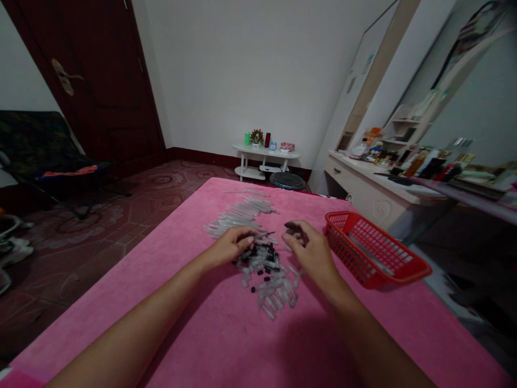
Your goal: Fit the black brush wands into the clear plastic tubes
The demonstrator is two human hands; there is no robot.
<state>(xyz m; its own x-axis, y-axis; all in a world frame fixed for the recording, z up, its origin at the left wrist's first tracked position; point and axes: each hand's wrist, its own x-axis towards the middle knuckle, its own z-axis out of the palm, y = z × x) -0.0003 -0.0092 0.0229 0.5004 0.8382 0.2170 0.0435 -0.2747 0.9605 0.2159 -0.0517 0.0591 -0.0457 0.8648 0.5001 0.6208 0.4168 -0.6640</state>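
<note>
My left hand [231, 246] is closed in a pinch on a thin rod [265, 234], which looks like a pen part and points right. Across from it, my right hand [313, 250] has its fingers curled towards the thumb; what they hold, if anything, is blurred. Beneath and between both hands lies a loose pile of short clear caps [278, 293], mixed with small black plugs [264, 257]. Past my left hand, many long clear tubes [238, 215] lie side by side in a slanted row.
A red plastic basket [375, 226] with a few long thin pieces stands on the pink cloth [194, 328] at right. Beyond it is a cluttered dressing table [363, 175]. A low white stand [266, 152] is by the wall, a folding chair [44, 145] at left.
</note>
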